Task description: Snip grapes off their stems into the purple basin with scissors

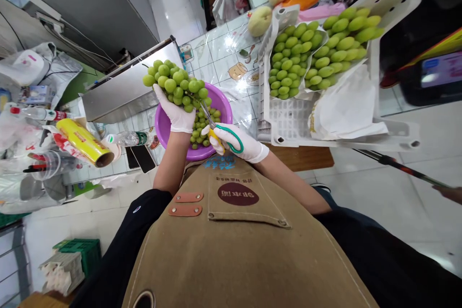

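White-gloved, my left hand (176,114) holds up a bunch of green grapes (173,79) from below, over a purple basin (164,130). Loose green grapes (198,132) lie inside that basin. My right hand (241,143), also gloved, is closed around scissors (233,135) with green and yellow handles. Their blades reach in among the grapes at the right end of the bunch; the tips are partly hidden by the fruit.
At the right stands a white plastic crate (288,122) with more grape bunches (292,57) and white paper (342,103). Melons (260,21) lie behind it. Left are a metal box (133,89), a water bottle (130,138), a phone (143,158) and a yellow roll (84,142).
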Motion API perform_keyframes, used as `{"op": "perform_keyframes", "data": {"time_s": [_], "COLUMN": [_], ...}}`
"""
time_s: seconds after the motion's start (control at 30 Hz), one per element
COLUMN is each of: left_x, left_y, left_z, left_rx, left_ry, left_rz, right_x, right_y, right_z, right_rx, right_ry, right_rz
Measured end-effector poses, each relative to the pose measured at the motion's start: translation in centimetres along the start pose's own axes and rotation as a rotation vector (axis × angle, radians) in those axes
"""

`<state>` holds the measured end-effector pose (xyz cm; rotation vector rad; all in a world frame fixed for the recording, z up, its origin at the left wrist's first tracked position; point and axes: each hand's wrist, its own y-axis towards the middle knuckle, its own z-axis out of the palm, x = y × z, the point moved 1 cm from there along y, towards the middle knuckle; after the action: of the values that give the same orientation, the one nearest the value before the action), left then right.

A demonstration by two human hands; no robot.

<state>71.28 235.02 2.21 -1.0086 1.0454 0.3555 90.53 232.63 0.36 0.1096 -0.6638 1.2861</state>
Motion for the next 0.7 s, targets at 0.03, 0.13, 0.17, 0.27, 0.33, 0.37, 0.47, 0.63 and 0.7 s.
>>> {"op": "perform_keyframes", "data": {"time_s": [0.03, 0.13, 0.17, 0.27, 0.33, 0.37, 0.47, 0.63, 0.7], "left_x": [-0.1, -0.4, -0.5, -0.4, -0.1, 0.0, 0.1, -0.6, -0.9], "left_y": [-0.2, -0.6, -0.8, -1.0, -1.0, -0.9, -0.6, -0.8, -1.1], "left_z": [0.2, 0.8, 1.0, 1.1, 1.0, 0.9, 0.6, 0.5, 0.7], "left_rx": [-0.009, -0.014, -0.012, -0.005, -0.007, -0.013, -0.041, -0.074, -0.071], "left_ry": [0.011, 0.003, -0.008, -0.050, -0.072, -0.070, -0.047, -0.052, -0.063], "left_rz": [0.012, 0.010, 0.009, 0.001, -0.012, -0.017, -0.026, -0.044, -0.050], "right_x": [0.2, 0.7, 0.8, 1.0, 1.1, 1.1, 1.1, 0.7, 0.5], "right_y": [0.1, 0.4, 0.5, 0.5, 0.4, 0.3, 0.1, 0.4, 0.6], "right_z": [0.0, 0.3, 0.4, 0.7, 0.9, 0.9, 1.0, 0.2, -0.3], "right_rx": [-0.002, -0.009, -0.022, -0.078, -0.108, -0.119, -0.146, -0.204, -0.225], "right_ry": [-0.027, -0.058, -0.050, -0.029, -0.056, -0.085, -0.160, -0.327, -0.416], "right_rz": [-0.008, -0.017, -0.008, 0.046, 0.061, 0.061, 0.074, 0.050, 0.007]}}
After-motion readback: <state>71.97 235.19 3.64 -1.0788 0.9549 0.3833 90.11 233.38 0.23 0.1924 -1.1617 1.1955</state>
